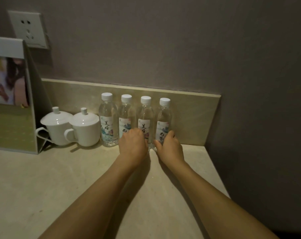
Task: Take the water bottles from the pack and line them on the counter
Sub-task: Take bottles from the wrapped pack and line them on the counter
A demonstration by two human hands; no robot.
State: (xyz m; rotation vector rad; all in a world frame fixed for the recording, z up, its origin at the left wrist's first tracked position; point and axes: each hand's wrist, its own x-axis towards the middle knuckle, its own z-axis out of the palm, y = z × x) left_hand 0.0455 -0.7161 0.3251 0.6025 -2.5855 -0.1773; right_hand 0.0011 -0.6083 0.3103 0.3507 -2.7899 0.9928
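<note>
Several clear water bottles with white caps and painted labels stand upright in a row against the beige backsplash on the counter. The leftmost bottle stands free. My left hand wraps the base of the second bottle. The third bottle stands between my hands; whether my left fingers touch it is hidden. My right hand grips the lower part of the rightmost bottle, thumb on its left side. No pack is in view.
Two white lidded cups stand left of the bottles, touching each other. A standing card display is at the far left under a wall socket. The counter's right edge runs close to the rightmost bottle, with a dark drop beyond.
</note>
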